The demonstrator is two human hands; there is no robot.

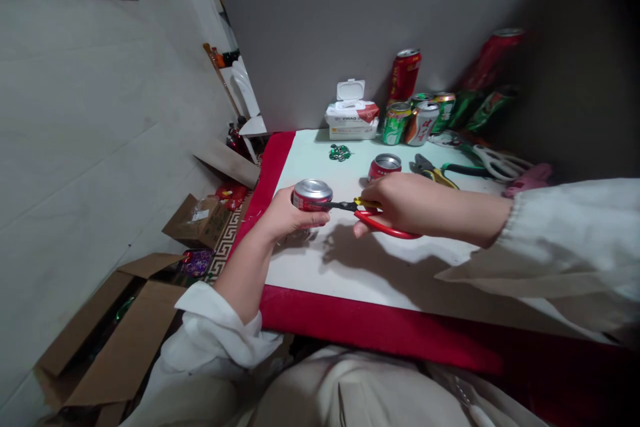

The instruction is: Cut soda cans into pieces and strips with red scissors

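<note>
My left hand (290, 217) is wrapped round a short red can piece (313, 193) with its silver end facing up, held above the white table surface. My right hand (395, 203) grips scissors (387, 224) with red and yellow handles. The dark blades point left and lie against the side of the can piece; whether they cut into the metal is too small to tell. Just behind my right hand stands another red can piece (385, 165), with an open rim at the top.
Pliers (434, 171) and white-handled scissors (500, 163) lie at the right. A wipes pack (352, 121), green pieces (340, 153) and several cans, one green (397, 124), stand or lie toward the back. An open cardboard box (125, 340) is at lower left.
</note>
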